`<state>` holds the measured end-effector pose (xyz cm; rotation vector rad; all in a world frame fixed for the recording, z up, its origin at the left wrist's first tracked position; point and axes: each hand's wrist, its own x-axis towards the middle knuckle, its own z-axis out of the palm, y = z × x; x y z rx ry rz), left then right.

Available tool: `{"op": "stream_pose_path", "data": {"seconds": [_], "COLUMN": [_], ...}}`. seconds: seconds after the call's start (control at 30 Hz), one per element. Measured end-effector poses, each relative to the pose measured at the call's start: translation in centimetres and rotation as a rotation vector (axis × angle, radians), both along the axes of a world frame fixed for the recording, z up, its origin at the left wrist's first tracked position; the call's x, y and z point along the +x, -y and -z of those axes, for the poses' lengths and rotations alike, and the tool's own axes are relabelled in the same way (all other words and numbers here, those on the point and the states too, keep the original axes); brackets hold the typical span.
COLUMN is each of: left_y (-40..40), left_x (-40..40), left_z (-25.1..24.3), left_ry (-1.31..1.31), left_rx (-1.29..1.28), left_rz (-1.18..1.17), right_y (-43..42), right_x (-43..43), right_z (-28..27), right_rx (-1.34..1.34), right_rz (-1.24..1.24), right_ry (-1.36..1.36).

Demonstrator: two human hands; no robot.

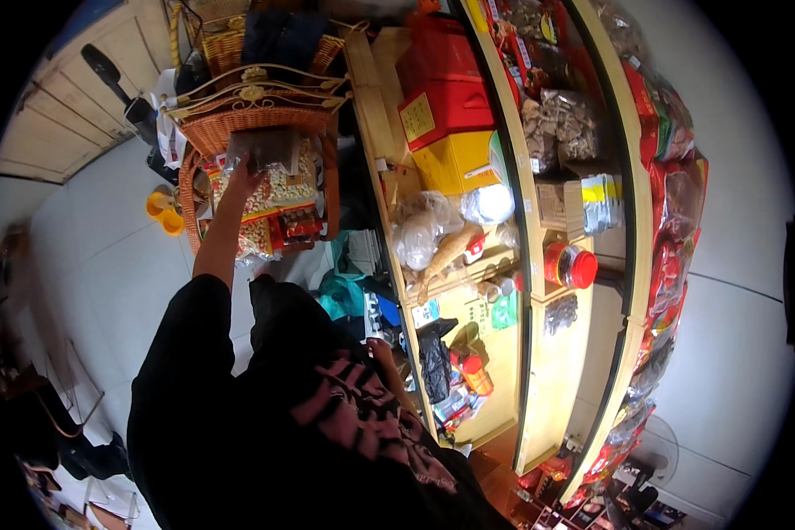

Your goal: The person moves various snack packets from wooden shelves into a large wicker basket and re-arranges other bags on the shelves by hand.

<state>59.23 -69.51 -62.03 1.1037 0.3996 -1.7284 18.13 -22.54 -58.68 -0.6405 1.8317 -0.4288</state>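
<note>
My left hand point(246, 177) reaches out over a wicker basket chair or stand point(202, 129) and grips a clear plastic bag of dark contents point(265, 149). Beneath that bag lie packets of pale, round pieces point(285, 189), with red and yellow edging. A red packet with dark contents point(299, 222) is at their lower right. My right hand point(379, 348) is low beside the shelf edge, near a blue and white item point(374, 315); its fingers are too small and partly hidden to read.
Wooden shelves point(527, 199) at the right hold a red box point(447, 86), a yellow box point(454, 162), clear bags point(417, 235) and a red-lidded jar point(573, 265). Teal bags point(341, 291) sit low beside the shelves. A yellow container point(165, 213) stands on the tiled floor at the left.
</note>
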Motion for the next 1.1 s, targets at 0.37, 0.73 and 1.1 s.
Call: {"op": "stream_pose_path", "data": {"seconds": [0.37,0.73,1.1], "left_y": [-8.9,-27.1,-34.7], "left_x": [-12.0,-27.7,-31.1], "left_z": [-2.9,-6.7,-5.2], "left_ry": [-0.473,0.129,-0.161], "left_rx": [-0.424,-0.675,-0.991], "left_rz": [0.327,2.014,1.803], "right_y": [0.5,2.2,-4.4], "right_x": [3.8,3.2,-1.6], "right_z": [-6.9,-12.7,-1.9], "right_rx": [-0.156,-0.115,-0.168], "right_rz": [0.632,0.865,0.508], "right_ry": [0.137,0.442,-0.029]}}
